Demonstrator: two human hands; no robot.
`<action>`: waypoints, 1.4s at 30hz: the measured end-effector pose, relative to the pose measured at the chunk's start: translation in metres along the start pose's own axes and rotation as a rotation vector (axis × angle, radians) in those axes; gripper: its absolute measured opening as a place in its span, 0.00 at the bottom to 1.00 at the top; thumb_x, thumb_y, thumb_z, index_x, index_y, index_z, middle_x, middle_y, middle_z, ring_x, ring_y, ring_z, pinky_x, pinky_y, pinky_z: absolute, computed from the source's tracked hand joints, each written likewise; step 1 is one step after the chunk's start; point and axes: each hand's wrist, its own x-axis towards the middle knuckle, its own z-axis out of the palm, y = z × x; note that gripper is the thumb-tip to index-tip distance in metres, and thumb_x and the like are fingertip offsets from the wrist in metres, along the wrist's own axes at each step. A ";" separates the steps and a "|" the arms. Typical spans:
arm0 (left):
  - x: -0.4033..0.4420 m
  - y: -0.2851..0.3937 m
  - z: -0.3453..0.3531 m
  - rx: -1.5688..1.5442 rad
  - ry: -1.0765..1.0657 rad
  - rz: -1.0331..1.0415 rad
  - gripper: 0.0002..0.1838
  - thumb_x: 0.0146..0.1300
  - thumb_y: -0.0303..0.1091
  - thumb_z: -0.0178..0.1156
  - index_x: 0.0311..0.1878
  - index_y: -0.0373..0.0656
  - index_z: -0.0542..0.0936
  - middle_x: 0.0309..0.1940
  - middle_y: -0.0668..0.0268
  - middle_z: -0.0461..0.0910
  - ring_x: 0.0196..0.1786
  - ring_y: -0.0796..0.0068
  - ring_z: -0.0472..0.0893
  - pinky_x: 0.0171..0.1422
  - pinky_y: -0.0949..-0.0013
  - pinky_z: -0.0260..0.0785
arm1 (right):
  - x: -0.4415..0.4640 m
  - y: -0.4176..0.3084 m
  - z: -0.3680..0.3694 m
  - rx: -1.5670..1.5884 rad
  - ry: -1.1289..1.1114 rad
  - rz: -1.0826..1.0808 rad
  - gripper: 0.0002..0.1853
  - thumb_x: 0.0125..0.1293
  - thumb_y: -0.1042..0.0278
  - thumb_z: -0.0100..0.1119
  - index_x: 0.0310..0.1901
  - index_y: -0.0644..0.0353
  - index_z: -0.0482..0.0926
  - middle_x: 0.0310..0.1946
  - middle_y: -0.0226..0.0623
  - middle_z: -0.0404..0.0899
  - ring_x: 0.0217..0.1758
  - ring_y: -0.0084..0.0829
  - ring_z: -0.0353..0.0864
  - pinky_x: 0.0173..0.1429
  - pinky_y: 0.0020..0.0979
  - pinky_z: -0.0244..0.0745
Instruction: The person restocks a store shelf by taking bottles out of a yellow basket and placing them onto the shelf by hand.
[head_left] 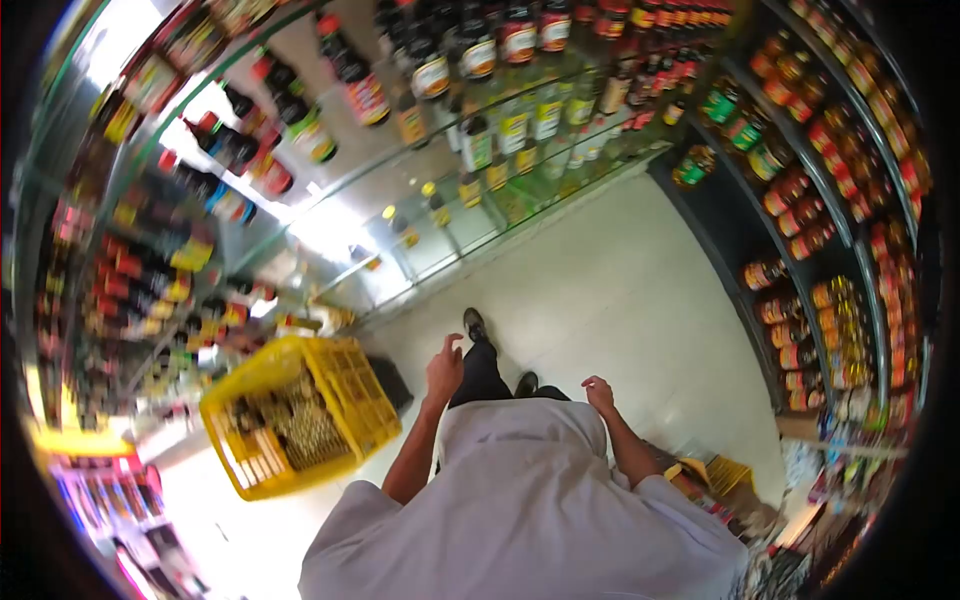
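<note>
My left hand (445, 368) hangs in front of me at the left, its fingers loosely bent and apart, holding nothing I can see. At my right side, my right hand (599, 393) is held low over the floor with the fingers slightly curled and parted; nothing shows in it. Neither hand touches any goods. Nearest my left arm is a yellow plastic crate (362, 392), which holds many small items with gold-coloured tops (310, 432). Glass shelves with dark sauce bottles (352, 75) stand ahead, beyond my reach as seen here.
Pale tiled floor (600, 260) stretches ahead and to the right. Dark shelving with rows of jars (840, 310) lines the right side. Behind my right arm lies a second yellow basket (728, 474) beside piled goods. A dark object (390, 380) stands next to the crate.
</note>
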 end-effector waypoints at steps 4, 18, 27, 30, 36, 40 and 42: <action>-0.066 -0.002 -0.013 -0.083 0.028 0.003 0.15 0.66 0.32 0.49 0.56 0.54 0.68 0.22 0.51 0.77 0.30 0.43 0.78 0.34 0.45 0.66 | -0.007 -0.031 0.012 -0.046 -0.201 -0.079 0.13 0.56 0.73 0.50 0.38 0.49 0.83 0.24 0.42 0.81 0.28 0.37 0.80 0.34 0.38 0.73; -0.219 -0.090 -0.107 -0.440 0.583 -0.029 0.20 0.66 0.27 0.52 0.61 0.48 0.68 0.23 0.63 0.74 0.24 0.64 0.74 0.31 0.63 0.68 | -0.124 -0.282 0.103 -0.039 -0.412 -0.644 0.10 0.64 0.69 0.52 0.47 0.54 0.76 0.21 0.38 0.74 0.26 0.33 0.77 0.34 0.31 0.72; -0.328 -0.233 -0.176 -0.146 0.811 -0.357 0.17 0.65 0.30 0.56 0.57 0.45 0.72 0.32 0.62 0.76 0.37 0.66 0.78 0.44 0.62 0.70 | -0.243 -0.365 0.219 -0.110 -0.299 -1.205 0.28 0.64 0.65 0.56 0.64 0.64 0.62 0.65 0.47 0.61 0.64 0.47 0.65 0.56 0.34 0.73; -0.335 -0.260 -0.194 0.102 0.773 -0.254 0.18 0.64 0.33 0.57 0.57 0.45 0.71 0.46 0.59 0.76 0.53 0.60 0.73 0.61 0.54 0.61 | -0.258 -0.358 0.234 -0.215 -0.232 -1.106 0.32 0.64 0.63 0.57 0.66 0.65 0.60 0.71 0.50 0.50 0.67 0.52 0.62 0.59 0.39 0.72; -0.317 -0.299 -0.190 0.320 0.574 -0.172 0.16 0.68 0.40 0.52 0.56 0.45 0.74 0.56 0.63 0.73 0.64 0.61 0.67 0.74 0.43 0.41 | -0.262 -0.357 0.220 -0.239 -0.301 -1.084 0.29 0.62 0.58 0.59 0.62 0.65 0.68 0.72 0.57 0.44 0.66 0.52 0.63 0.64 0.43 0.66; -0.308 -0.298 -0.202 0.246 0.550 -0.195 0.11 0.67 0.38 0.53 0.43 0.44 0.80 0.43 0.62 0.79 0.53 0.59 0.74 0.71 0.47 0.48 | -0.270 -0.367 0.209 -0.261 -0.323 -1.054 0.25 0.61 0.59 0.60 0.57 0.65 0.72 0.72 0.57 0.45 0.65 0.52 0.64 0.64 0.43 0.65; -0.304 -0.304 -0.206 0.216 0.600 -0.187 0.10 0.66 0.37 0.54 0.39 0.43 0.81 0.38 0.61 0.81 0.48 0.58 0.76 0.69 0.49 0.53 | -0.267 -0.368 0.209 -0.252 -0.328 -1.025 0.22 0.58 0.64 0.60 0.53 0.64 0.74 0.71 0.57 0.49 0.64 0.51 0.65 0.63 0.43 0.66</action>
